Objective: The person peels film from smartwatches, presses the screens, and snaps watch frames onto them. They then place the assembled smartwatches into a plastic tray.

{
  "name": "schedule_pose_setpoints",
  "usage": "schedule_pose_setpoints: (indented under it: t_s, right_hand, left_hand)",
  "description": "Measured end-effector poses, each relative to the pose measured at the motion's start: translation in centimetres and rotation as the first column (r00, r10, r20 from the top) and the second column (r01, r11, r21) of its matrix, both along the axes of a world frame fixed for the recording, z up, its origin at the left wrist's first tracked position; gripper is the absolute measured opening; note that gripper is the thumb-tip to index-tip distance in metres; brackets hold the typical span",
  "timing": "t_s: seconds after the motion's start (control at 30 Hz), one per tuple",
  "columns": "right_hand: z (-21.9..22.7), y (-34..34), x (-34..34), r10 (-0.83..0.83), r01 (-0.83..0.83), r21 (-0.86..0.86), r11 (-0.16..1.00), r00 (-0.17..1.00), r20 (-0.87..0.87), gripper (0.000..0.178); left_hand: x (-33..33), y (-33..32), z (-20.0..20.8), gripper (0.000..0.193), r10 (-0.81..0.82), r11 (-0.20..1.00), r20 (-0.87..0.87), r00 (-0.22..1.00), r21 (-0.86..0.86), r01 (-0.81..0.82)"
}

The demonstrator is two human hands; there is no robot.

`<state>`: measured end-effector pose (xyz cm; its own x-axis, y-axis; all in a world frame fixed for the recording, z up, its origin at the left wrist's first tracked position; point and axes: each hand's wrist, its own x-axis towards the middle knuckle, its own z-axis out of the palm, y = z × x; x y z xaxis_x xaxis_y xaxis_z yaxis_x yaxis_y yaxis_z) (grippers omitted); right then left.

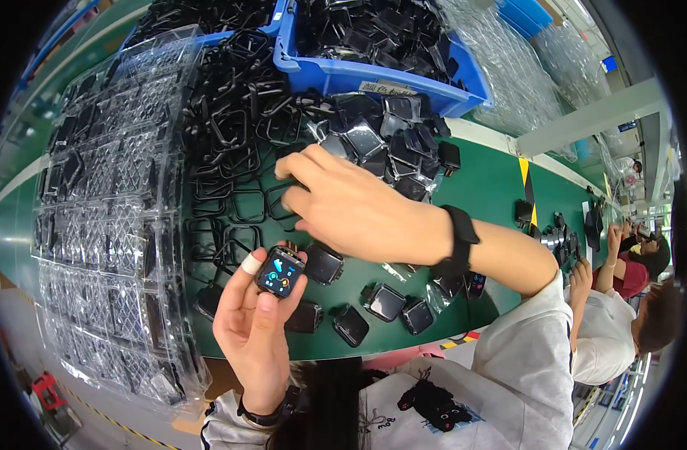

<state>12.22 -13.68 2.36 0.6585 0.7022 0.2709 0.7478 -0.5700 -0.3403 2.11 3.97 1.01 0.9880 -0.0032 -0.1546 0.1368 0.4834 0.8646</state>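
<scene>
Lit watch (pixel 281 272) held in left grip (pixel 255 330), right grip (pixel 347 201) near black frames (pixel 242 97)

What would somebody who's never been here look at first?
Probably the square smartwatch with its lit, colourful screen, held in the left hand just below the middle. Next, perhaps, the big tangle of black frames, up and left of the right hand, and the blue bin heaped with dark parts at the top. Shiny clear plastic trays fill the left side.
</scene>
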Motion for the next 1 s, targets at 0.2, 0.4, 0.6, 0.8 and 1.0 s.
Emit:
schedule_pose_setpoints:
  t_s: [0.2,0.4,0.6,0.8,1.0]
  right_hand:
    - [1.7,-1.0,-0.2,0.090,-0.087,0.024,0.996,0.960,-0.267,0.019]
    - [4.4,-0.9,-2.9,0.249,-0.211,0.177,0.961,0.942,-0.227,0.041]
    - [3.1,-1.8,-2.7,0.238,-0.102,0.400,0.911,0.922,-0.305,0.034]
    - [2.7,-2.0,-2.7,0.320,0.261,0.511,0.819,0.533,-0.784,0.029]
    - [2.8,-2.1,0.6,0.174,0.095,0.370,0.924,0.758,-0.629,0.026]
  left_hand:
    - [0.0,0.5,0.5,0.049,-0.015,0.995,-0.063,0.998,-0.099,0.008]
    - [0.5,0.0,-0.6,0.051,-0.116,0.950,0.043,0.992,-0.286,0.123]
    - [0.1,-0.1,-0.3,0.050,-0.167,0.979,-0.038,0.985,-0.127,0.161]
    - [-0.3,0.3,-1.3,0.037,-0.233,0.972,0.066,0.970,0.005,0.233]
    - [-0.1,0.0,-1.0,0.032,-0.150,0.981,0.107,0.983,-0.107,0.162]
